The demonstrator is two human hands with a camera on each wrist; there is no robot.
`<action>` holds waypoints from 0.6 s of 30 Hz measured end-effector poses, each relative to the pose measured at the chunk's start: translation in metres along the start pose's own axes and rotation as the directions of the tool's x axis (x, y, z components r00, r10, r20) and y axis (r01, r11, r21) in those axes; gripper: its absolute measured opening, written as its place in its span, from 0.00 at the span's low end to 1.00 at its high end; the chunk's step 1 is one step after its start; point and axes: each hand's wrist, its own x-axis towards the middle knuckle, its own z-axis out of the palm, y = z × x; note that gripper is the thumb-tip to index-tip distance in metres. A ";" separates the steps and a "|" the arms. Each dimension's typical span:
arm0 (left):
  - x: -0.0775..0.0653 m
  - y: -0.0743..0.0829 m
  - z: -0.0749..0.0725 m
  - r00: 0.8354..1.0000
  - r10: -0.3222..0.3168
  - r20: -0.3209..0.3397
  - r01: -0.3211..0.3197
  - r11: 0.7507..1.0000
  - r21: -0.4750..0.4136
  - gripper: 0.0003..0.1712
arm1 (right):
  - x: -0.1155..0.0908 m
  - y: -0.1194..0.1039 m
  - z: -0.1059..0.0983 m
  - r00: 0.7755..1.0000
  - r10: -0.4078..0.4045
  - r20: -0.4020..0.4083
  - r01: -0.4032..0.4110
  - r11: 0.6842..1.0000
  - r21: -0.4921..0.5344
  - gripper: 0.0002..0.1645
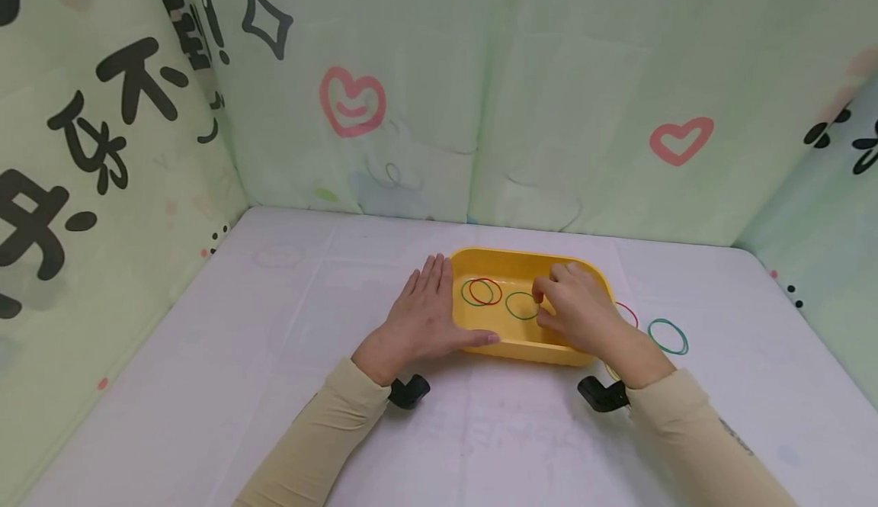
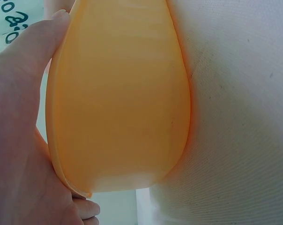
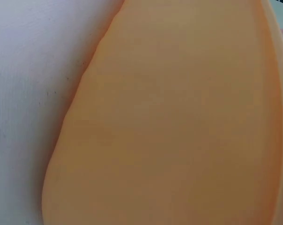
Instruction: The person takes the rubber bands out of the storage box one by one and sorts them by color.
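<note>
A yellow plastic tray (image 1: 521, 351) stands on the table in the head view. My left hand (image 1: 428, 316) lies along its left end with straight fingers, the thumb stretched over the front rim. In the left wrist view, the tray's side wall (image 2: 118, 103) is beside that thumb. My right hand (image 1: 579, 309) reaches over the tray's right part, fingers bent down. Its fingertips are by the right edge of a green rubber band (image 1: 508, 312); whether they pinch it is not clear. A red rubber band (image 1: 500, 287) overlaps another green one (image 1: 463, 298) inside the tray.
Right of the tray lie green rubber bands (image 1: 675, 352) and a red one (image 1: 627, 308), partly behind the right forearm. A yellow band (image 1: 609, 372) shows near the right wrist. The white-covered table (image 1: 329, 286) meets printed curtains (image 1: 562, 110) at the back and sides.
</note>
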 end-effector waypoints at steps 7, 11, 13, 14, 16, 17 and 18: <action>0.000 0.000 0.000 1.000 0.000 0.004 0.000 1.000 0.002 0.78 | 0.006 -0.002 0.003 0.996 0.028 0.086 -0.029 0.999 0.017 0.07; 0.000 0.000 -0.001 1.000 0.000 0.006 0.000 1.000 0.007 0.78 | 0.009 -0.003 0.007 0.993 0.028 0.111 -0.032 0.999 0.031 0.06; 0.000 0.000 0.000 1.000 0.002 0.003 -0.002 1.000 0.006 0.78 | 0.011 -0.003 0.008 0.991 0.030 0.128 -0.035 0.999 0.034 0.05; 0.000 0.000 0.000 1.000 0.002 0.002 -0.002 1.000 0.006 0.78 | 0.011 -0.003 0.009 0.990 0.032 0.137 -0.037 0.999 0.035 0.05; 0.000 0.000 0.000 1.000 0.003 0.000 -0.003 1.000 0.004 0.78 | 0.012 -0.003 0.010 0.988 0.033 0.151 -0.039 0.999 0.037 0.05; 0.000 -0.001 0.000 1.000 0.003 -0.001 -0.003 1.000 0.004 0.78 | 0.013 -0.003 0.010 0.987 0.033 0.157 -0.040 0.999 0.036 0.05; 0.000 -0.001 0.000 1.000 0.003 -0.003 -0.003 1.000 0.005 0.78 | 0.013 -0.003 0.011 0.986 0.034 0.163 -0.041 0.999 0.037 0.06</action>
